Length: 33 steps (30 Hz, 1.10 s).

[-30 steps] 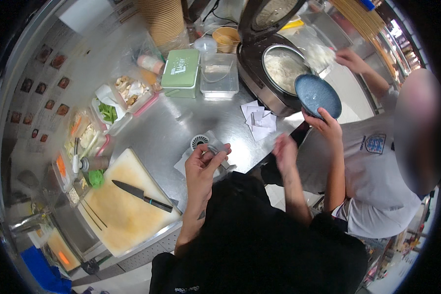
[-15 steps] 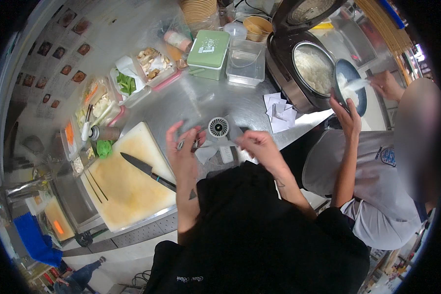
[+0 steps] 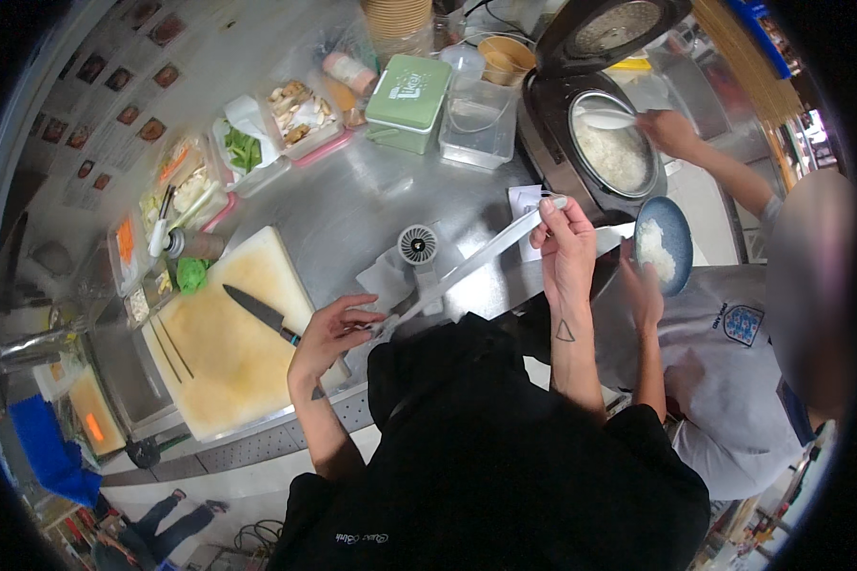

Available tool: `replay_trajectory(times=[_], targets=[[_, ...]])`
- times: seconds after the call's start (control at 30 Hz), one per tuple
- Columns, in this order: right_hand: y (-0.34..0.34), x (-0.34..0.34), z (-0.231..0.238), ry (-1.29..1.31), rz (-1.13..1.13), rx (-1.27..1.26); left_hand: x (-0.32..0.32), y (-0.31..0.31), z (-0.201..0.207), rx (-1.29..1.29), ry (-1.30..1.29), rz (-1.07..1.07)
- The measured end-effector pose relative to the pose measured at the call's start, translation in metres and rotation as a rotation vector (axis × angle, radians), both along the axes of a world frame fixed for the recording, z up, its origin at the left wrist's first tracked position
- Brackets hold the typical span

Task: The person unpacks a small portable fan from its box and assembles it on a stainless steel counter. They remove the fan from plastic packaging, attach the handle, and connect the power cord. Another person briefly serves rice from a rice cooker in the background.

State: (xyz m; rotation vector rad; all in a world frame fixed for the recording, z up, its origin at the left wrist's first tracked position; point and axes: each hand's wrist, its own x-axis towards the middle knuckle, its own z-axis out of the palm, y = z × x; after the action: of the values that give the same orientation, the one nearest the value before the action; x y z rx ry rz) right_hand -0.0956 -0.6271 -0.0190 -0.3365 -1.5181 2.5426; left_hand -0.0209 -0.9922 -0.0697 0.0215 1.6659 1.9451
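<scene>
Now the translucent strip (image 3: pixel 490 250): drawn out on a slant between the left hand (image 3: pixel 328 343) and the right hand (image 3: pixel 569 252), above the near part of the tabletop (image 3: pixel 348 205); half a second ago the hands were closer together and no such length showed
Effect: both hands look tied up with it, and its fairly straight line suggests a light pull
Left hand's grip: seemingly pinching the near left end, other fingers spread
Right hand's grip: thumb and finger clasping the far right end, near the paper sheets (image 3: pixel 522 198)
Fan (image 3: pixel 417 245): on the tabletop, just left of the strip
Co-worker, right: the spoon (image 3: pixel 607 119) has gone from the bowl (image 3: pixel 678 240) to over the rice cooker (image 3: pixel 564 176); rice lies in the bowl
Edges: the tabletop's near edge runs close to the person's body; the cutting board (image 3: pixel 219 390) lies left, its knife (image 3: pixel 255 305) pointing its handle toward the left hand
Room: bare metal lies far of the fan, up to the green box (image 3: pixel 424 78); the right side is tighter, with the bowl near the right hand
</scene>
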Motion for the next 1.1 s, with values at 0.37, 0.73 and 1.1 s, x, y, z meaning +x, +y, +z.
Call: replay_trajectory(times=[0.37,0.73,1.1], targets=[[-0.017,-0.005,-0.011,0.026,-0.142,-0.184,0.002,-0.010,-0.054,0.615,-0.291,1.219],[0.014,-0.005,-0.006,-0.028,-0.509,0.638,0.023,-0.059,-0.040,-0.148,0.135,1.108],[-0.045,0.007,0.074,0.152,0.520,0.388,-0.032,0.116,0.102,-0.214,0.612,0.342]])
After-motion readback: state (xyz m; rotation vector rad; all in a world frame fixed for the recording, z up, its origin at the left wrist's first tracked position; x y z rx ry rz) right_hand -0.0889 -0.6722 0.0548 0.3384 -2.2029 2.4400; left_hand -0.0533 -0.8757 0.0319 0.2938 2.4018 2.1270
